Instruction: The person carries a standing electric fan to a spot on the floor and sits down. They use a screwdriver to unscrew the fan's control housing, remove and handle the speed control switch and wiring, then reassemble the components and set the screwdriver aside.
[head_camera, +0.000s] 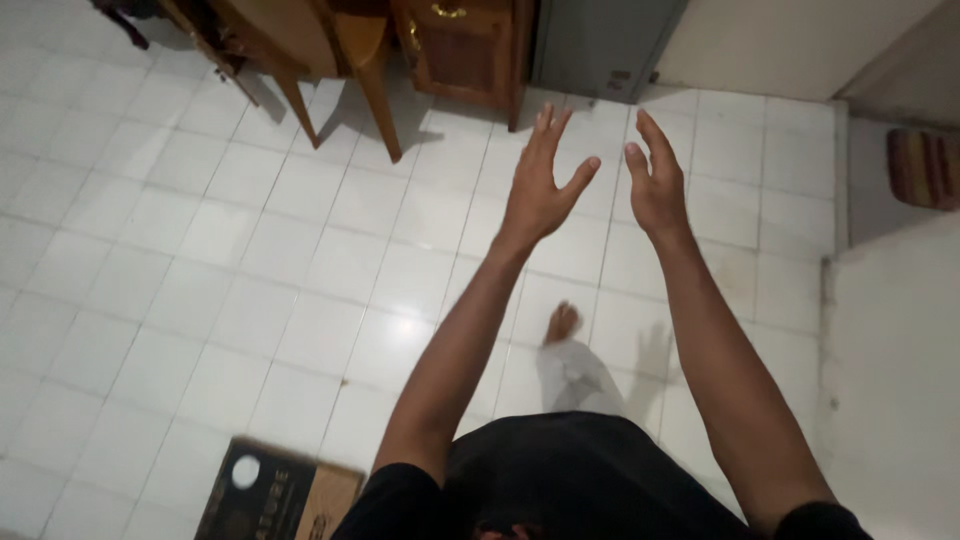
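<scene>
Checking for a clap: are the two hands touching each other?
Apart. The head view shows white floor tile between the left hand and right hand, both open and raised.

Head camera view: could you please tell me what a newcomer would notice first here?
Two bare hands raised side by side in the upper middle, the left hand with fingers spread and the right hand edge-on, both empty above the white tiled floor. Next, the wooden furniture legs along the top edge, and a flat cardboard box lying at the bottom left.
</scene>
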